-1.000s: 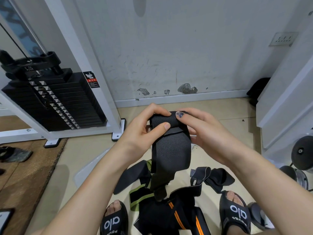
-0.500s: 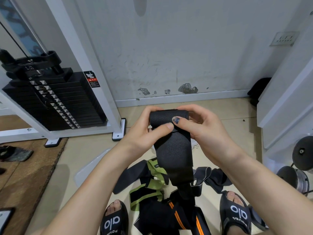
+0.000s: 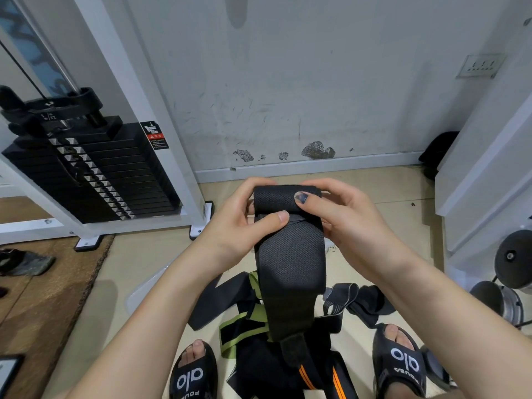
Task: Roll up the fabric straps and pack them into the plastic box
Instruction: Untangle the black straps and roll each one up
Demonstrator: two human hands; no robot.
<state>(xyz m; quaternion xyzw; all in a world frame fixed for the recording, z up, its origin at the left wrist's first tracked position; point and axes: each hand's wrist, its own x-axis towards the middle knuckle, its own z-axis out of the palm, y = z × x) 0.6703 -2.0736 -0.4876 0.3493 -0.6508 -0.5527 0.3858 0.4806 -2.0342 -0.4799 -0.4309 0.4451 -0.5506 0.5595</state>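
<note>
A wide black fabric strap [image 3: 290,263] hangs in front of me, its top end wound into a small roll. My left hand [image 3: 241,220] grips the roll's left side, thumb pressed on the front. My right hand [image 3: 342,223] grips the right side, thumb on top of the roll. The strap's free tail hangs down to a pile of other straps [image 3: 259,326] on the floor: black ones, one with green edging, some with orange stripes. A clear plastic piece [image 3: 144,292] lies on the floor left of the pile; I cannot tell whether it is the box.
A weight stack machine [image 3: 86,171] with a white frame stands at the left. A white cabinet [image 3: 486,174] and dumbbells [image 3: 506,283] are at the right. My feet in black slides [image 3: 195,372] flank the pile. A brown mat [image 3: 37,298] lies at the left.
The roll at the strap's top has grown as both hands turned it. The hanging tail has risen and shortened.
</note>
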